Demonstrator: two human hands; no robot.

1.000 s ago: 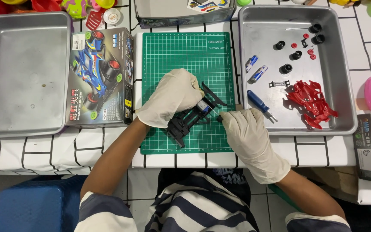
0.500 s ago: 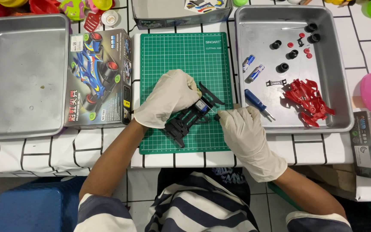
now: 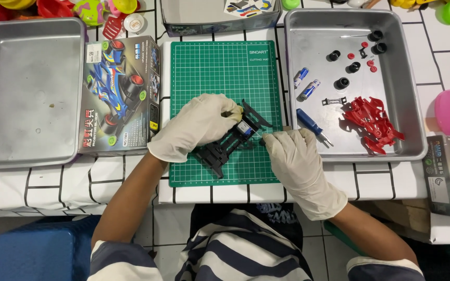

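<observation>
Head camera looks straight down: the left hand (image 3: 200,126), in a pale glove, has its fingers curled over the black toy-car frame (image 3: 228,143) and pins it flat on the green cutting mat (image 3: 220,73). The right hand (image 3: 294,156), gloved too, has its fingertips pinched narrow at the frame's near-right edge, close to the small silver-blue motor (image 3: 244,128) seated in it; whether they hold a small part I cannot tell. The work seems to be fitting something at the motor end, and it would go best with the left hand keeping the frame from rocking while the right presses gently and squarely. Just right of that hand, in the right metal tray (image 3: 407,104), lie a blue screwdriver (image 3: 311,125), two batteries (image 3: 304,83), black wheels (image 3: 342,82) and red body parts (image 3: 373,122). The kit box (image 3: 118,93) sits left of the mat, beside another tray (image 3: 27,93).
</observation>
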